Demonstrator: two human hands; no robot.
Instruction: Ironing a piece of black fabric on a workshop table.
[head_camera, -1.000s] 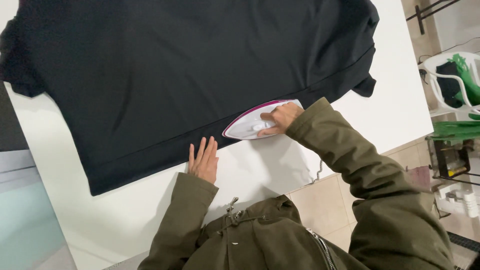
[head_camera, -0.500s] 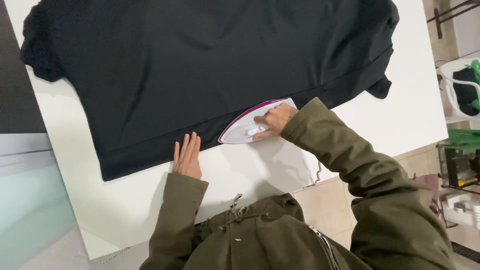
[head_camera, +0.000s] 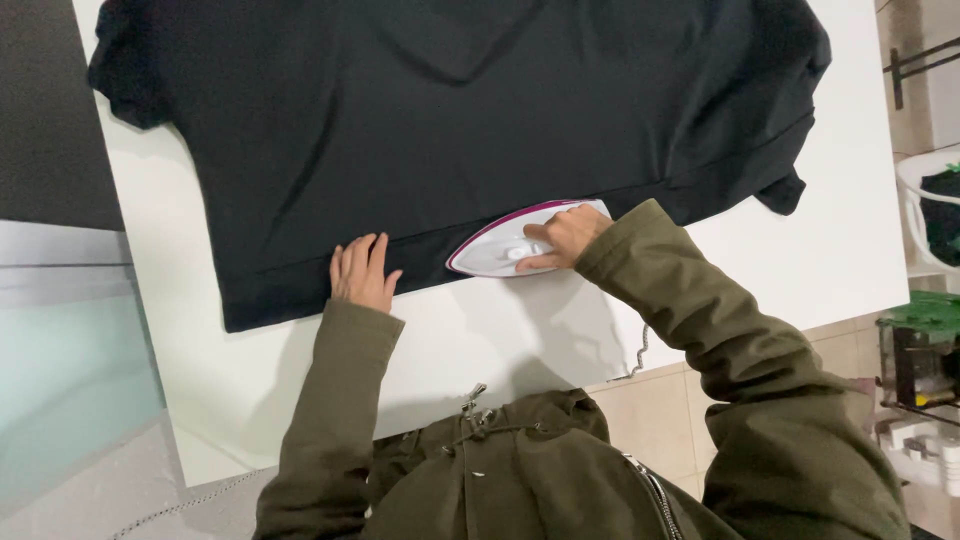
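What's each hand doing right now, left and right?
Left hand: open, flat on the black fabric garment hem.
Right hand: closed on the white iron with purple trim.

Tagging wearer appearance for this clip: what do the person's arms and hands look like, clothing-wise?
Both arms are in long olive-green jacket sleeves with plain cuffs ending at the wrists. The left hand and right hand are bare: no gloves, and no rings or watch that I can make out. The jacket front has a metal zip and small snaps.
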